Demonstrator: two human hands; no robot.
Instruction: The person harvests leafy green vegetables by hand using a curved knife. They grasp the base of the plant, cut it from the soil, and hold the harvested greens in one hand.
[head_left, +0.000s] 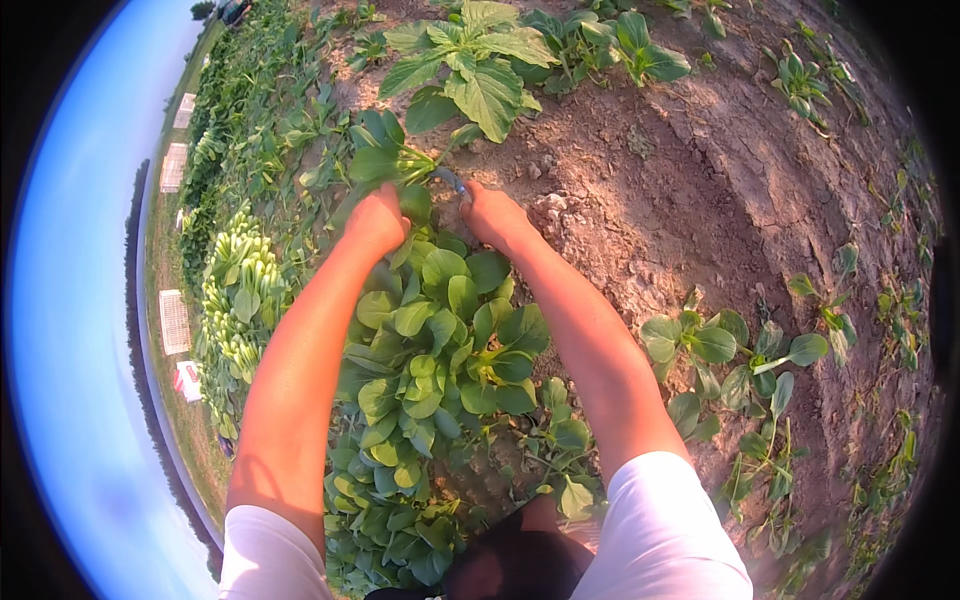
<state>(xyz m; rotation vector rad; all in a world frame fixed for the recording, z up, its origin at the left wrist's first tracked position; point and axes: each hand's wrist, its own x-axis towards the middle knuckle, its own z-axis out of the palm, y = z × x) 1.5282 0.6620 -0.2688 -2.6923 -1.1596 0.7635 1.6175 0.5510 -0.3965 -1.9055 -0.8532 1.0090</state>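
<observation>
My left hand (381, 219) is closed around the lower leaves of a bok choy plant (401, 159), whose pale stems point to the right. In my right hand (491, 214) is the handle of a small curved blade, seemingly a sickle (448, 178). Its blade reaches to the base of those stems; the cutting edge is hidden, so I cannot tell whether it touches them. Below both hands, between my forearms, grows a dense clump of bok choy (442, 330). A tall broad-leaved plant (480, 64) rises just beyond the blade.
Dry, cracked soil (697, 195) stretches to the right, with scattered bok choy plants (697, 341) on it. A heap of bok choy (244, 277) lies at left, pale stem ends showing. Farther left stand white plastic crates (174, 321) and a red-and-white box (187, 381) on grass.
</observation>
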